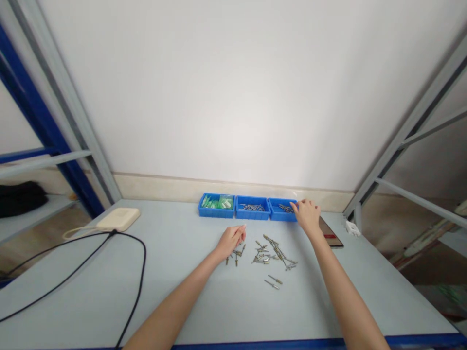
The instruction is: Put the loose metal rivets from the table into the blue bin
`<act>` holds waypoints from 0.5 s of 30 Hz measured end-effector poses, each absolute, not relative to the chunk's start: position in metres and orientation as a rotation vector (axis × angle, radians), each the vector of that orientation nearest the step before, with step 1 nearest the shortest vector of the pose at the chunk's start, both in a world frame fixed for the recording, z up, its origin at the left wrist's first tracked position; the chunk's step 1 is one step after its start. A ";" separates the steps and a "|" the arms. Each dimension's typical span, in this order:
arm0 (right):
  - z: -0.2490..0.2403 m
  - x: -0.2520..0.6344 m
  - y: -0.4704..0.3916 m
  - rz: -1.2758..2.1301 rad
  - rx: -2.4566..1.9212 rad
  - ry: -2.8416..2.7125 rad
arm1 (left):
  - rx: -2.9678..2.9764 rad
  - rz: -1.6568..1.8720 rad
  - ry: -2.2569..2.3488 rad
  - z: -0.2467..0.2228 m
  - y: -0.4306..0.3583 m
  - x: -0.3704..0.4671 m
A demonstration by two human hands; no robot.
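Right hand (pixel 308 215) up near the counter's (pixel 197 311) back edge, right at the far end of the right blue bin (pixel 282 217), fingers bent down over its right side, thumb set apart and reaching toward the thin metal pins (pixel 285 208) inside! Anything pinched in those fingertips? Cannot tell, the hand itself covers them. Over to the left hand (pixel 230 240), nearer the middle of the counter, fingers bunched together, right by a small cluster of pins (pixel 239 253); whether it grips one, no telling from here. The main spread of loose metal pins (pixel 279 252) lies between the two hands, mid-counter, a tangle pointing every which way, and a pair of pins (pixel 276 287) sits closer to the front edge, apart from the rest. Three bins in a row along the back edge: left blue bin (pixel 216 213) with green packets (pixel 225 202), middle blue bin (pixel 253 215) with slim silver pins (pixel 252 207), then that right one. Just beyond the right hand, toward the right edge, a dark flat device (pixel 331 238), with a white plug adapter (pixel 352 228) near the back right corner. Way across, by the back left corner, a white box (pixel 118 218), and a black cable (pixel 114 233) looping down to the front edge.
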State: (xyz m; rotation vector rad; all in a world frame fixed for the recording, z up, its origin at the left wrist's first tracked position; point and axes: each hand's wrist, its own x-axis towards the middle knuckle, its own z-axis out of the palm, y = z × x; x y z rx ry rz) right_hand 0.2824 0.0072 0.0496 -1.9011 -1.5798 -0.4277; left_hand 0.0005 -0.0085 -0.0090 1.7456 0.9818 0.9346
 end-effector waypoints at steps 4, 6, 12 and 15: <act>0.036 0.288 -0.025 -0.561 -2.009 -1.677 | 1.762 0.960 0.968 -0.010 -0.008 -0.001; 0.025 0.279 -0.051 -0.417 -1.950 -1.825 | 1.807 0.957 0.970 -0.009 -0.008 0.000; -0.002 0.244 -0.117 -0.078 -1.822 -2.038 | 1.860 0.902 0.996 -0.003 -0.015 0.003; -0.008 0.237 -0.127 -0.078 -1.883 -1.973 | 1.886 0.880 1.019 -0.002 -0.017 0.004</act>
